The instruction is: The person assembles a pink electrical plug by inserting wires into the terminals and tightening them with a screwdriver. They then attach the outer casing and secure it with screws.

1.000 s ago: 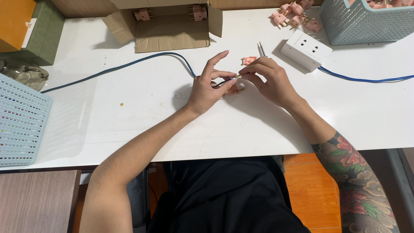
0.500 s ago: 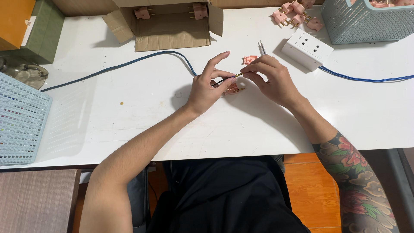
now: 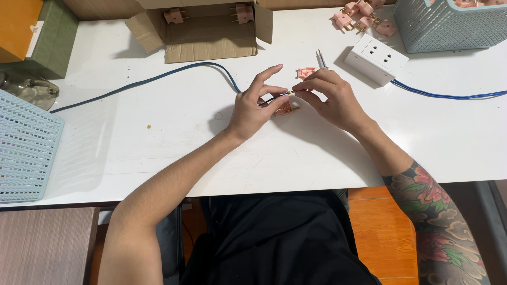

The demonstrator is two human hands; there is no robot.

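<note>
My left hand (image 3: pixel 255 108) pinches the end of a dark blue cable (image 3: pixel 158 78) over the white table (image 3: pixel 158 132), near its middle. My right hand (image 3: pixel 332 97) pinches a small brass piece at the cable's tip, fingertip to fingertip with the left. Under the hands lies an opened pink plug part (image 3: pixel 287 109). Another pink plug half (image 3: pixel 306 72) and a pair of metal tweezers (image 3: pixel 320 57) lie just beyond my right hand.
A white power strip (image 3: pixel 376 58) with a blue cord (image 3: pixel 449 96) sits at the back right. Loose pink plugs (image 3: pixel 362 17) lie beside a teal basket (image 3: pixel 449 24). An open cardboard box (image 3: pixel 206 29) stands at the back, a light blue basket (image 3: pixel 24 148) at the left edge.
Both hands stay over the same spot. The fingertips have shifted slightly around the cable's tip; nothing was picked up or put down.
</note>
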